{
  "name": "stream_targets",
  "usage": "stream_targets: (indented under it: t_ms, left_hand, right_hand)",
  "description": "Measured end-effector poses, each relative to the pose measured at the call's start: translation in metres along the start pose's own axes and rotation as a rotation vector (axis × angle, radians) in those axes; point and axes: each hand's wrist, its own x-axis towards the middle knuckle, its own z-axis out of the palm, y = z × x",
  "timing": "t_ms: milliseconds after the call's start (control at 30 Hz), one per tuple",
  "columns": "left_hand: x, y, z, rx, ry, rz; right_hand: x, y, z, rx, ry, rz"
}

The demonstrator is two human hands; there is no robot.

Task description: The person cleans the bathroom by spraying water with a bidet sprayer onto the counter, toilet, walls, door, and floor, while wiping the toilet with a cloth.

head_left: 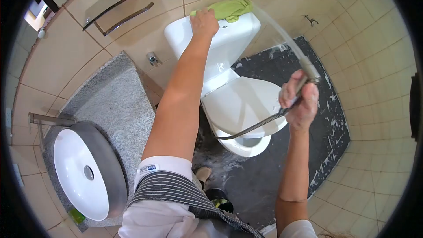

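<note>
My left hand [205,23] rests on the toilet tank's top, its fingers closed on the left end of a green cloth [231,9]. The cloth lies bunched along the back of the white tank [238,35]. In my right hand [302,101], over the right side of the toilet, is a metal spray nozzle [309,71] on a flexible metal hose [255,126]. Water streams from the nozzle up toward the cloth's right end. Below, the toilet lid [242,105] is down and wet, while part of the bowl rim [255,151] shows beneath it.
At left, a granite counter [119,92] holds an oval basin [81,176] with a faucet [53,120]. A metal paper holder [125,4] and wall valves [311,20] are on the tiles. Foam marks the dark floor [286,172]. A green item [76,215] sits by the basin.
</note>
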Motion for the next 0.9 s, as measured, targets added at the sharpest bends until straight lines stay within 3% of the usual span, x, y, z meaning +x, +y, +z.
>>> stream_targets:
  t_ms: [67, 133, 267, 333, 500, 567, 700, 767, 833, 900]
  left_hand:
    - [0.006, 0.004, -0.005, -0.001, -0.199, 0.001]
    - [-0.013, 0.015, -0.017, -0.001, -0.262, 0.019]
    - [-0.097, 0.028, -0.056, -0.119, -0.227, 0.031]
    - [-0.15, 0.021, -0.061, -0.315, -0.086, 0.085]
    - [-0.253, -0.003, -0.1, -0.429, -0.265, -0.064]
    - [-0.282, -0.015, -0.131, -0.67, -0.33, 0.082]
    - [-0.336, -0.049, -0.111, -0.559, -0.364, 0.002]
    - [-0.348, -0.06, -0.117, -0.358, -0.495, -0.266]
    - [-0.349, -0.065, -0.133, -0.255, -0.491, -0.234]
    - [-0.351, -0.07, -0.141, -0.11, -0.477, -0.236]
  right_hand:
    - [0.0, -0.014, 0.009, 0.005, -0.031, -0.042]
    - [-0.004, -0.02, 0.013, 0.074, -0.077, -0.006]
    - [-0.02, -0.019, 0.041, 0.122, -0.127, 0.126]
    - [-0.03, -0.016, 0.056, 0.09, -0.21, 0.284]
    - [-0.048, 0.007, 0.102, 0.093, -0.376, 0.516]
    - [-0.056, 0.023, 0.109, 0.092, -0.409, 0.593]
    - [-0.07, 0.048, 0.105, -0.015, -0.467, 0.709]
    - [-0.075, 0.046, 0.104, -0.011, -0.441, 0.721]
    - [-0.076, 0.039, 0.107, 0.029, -0.358, 0.551]
    - [-0.072, 0.033, 0.108, 0.015, -0.294, 0.537]
